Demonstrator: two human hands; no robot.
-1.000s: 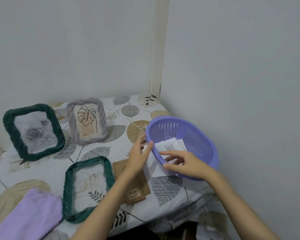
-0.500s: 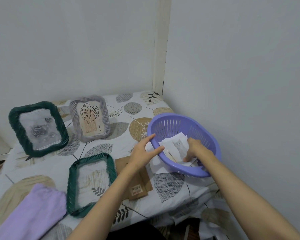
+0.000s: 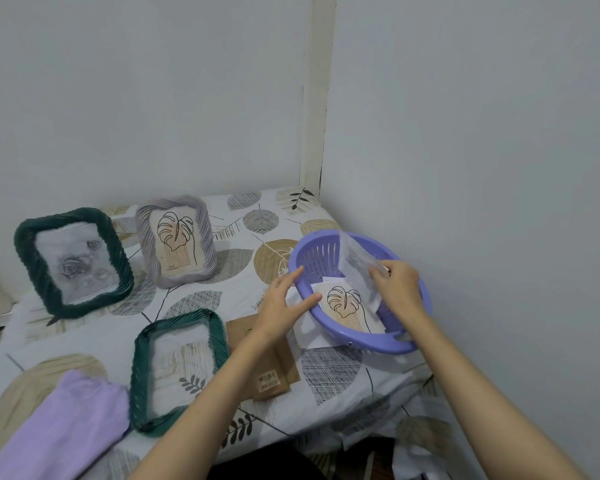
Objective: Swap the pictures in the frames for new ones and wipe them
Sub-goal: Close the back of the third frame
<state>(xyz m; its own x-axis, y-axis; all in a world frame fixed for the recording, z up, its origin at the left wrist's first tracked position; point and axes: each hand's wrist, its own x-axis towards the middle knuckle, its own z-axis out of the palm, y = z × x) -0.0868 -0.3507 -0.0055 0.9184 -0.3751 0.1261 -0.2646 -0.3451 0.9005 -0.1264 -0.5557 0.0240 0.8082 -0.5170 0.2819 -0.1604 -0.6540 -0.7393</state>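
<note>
While right hand (image 3: 397, 287) pinches a blurred sheet (image 3: 357, 263) (grip clamped) over purple basket (image 3: 378, 344), left hand (image 3: 284, 306) fingers straight, touching rim

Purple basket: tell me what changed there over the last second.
The right hand moved from the basket's near rim into the purple basket, pinched a printed picture and lifted it upright, uncovering a leaf print beneath. The left hand stayed open by the rim. The three frames, card backing and cloth kept their places.

lifted print (image 3: 359, 261) motion-blurred, purple cloth (image 3: 54, 434) cropped
</note>
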